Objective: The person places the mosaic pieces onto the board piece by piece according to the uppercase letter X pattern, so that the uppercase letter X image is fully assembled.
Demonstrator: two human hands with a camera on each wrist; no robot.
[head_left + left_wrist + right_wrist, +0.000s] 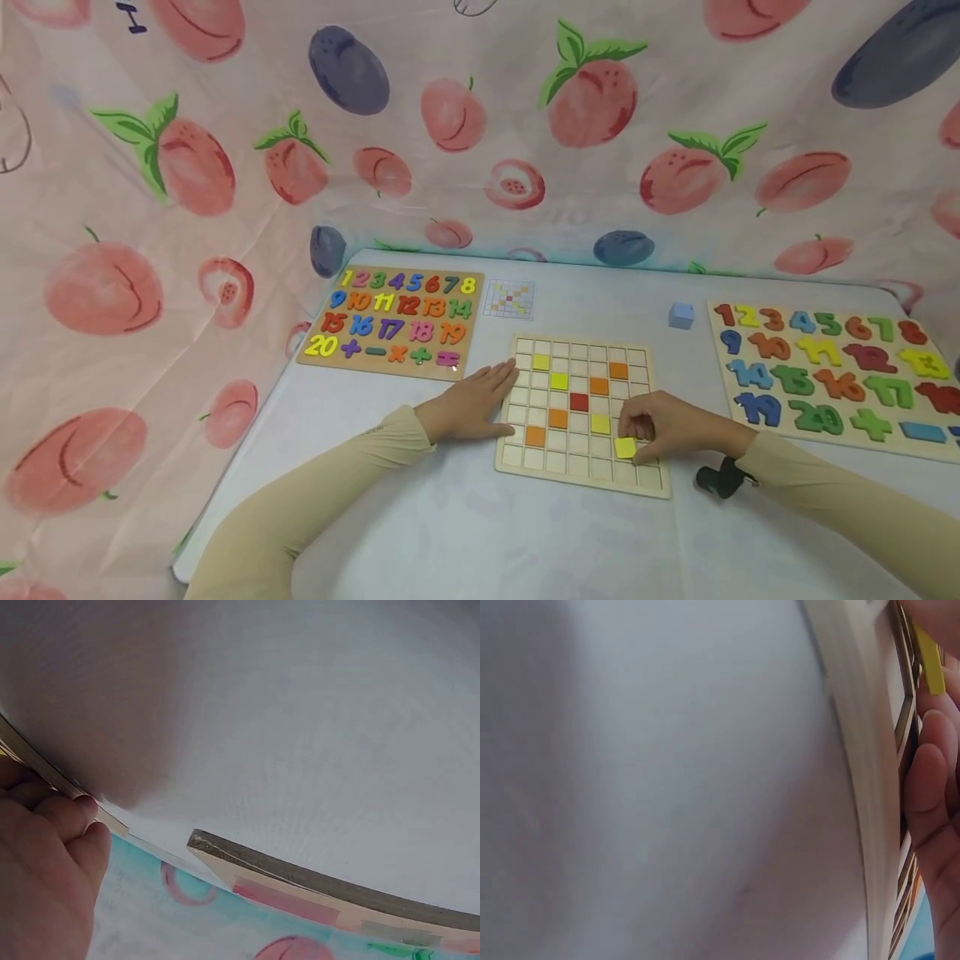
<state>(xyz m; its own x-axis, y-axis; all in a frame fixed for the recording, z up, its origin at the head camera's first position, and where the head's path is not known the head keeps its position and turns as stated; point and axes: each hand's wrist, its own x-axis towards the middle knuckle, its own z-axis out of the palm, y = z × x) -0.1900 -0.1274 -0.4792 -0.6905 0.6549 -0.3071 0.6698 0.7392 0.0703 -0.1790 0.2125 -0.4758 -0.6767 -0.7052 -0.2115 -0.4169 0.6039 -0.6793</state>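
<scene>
Right hand (663, 427) pinches a yellow tile (625, 447) between curled fingertips, holding it over a cell near the front right corner of the wooden grid board (517, 457). From the head view I cannot tell whether the tile is fully seated or resting on the cell walls. The right wrist view shows the tile's yellow edge (928, 656) against the fingers (930, 772), just above the board's slats.

Left hand (471, 406) lies flat, fingers straight, with its fingertips touching the board's left edge; it grips nothing. The left wrist view shows the fingers (71, 817) against that edge.

Tiles already in the grid form two diagonals: yellow, orange, and one red tile (579, 402) at the crossing. A small pattern card (509, 299) lies behind the board, near a blue cube (681, 315). Two number puzzle boards sit on the white table (480, 533), one at far left (392, 321) and one at right (832, 367).

Risks, as judged from this position:
- Tile set askew: it could bridge a cell wall and jam.
- Wrong cell chosen: the diagonal would break against the card's pattern.
- Board slip: if the flat hand lifts, pressure from the pinching fingers could skid the board and unsettle the seated tiles.
</scene>
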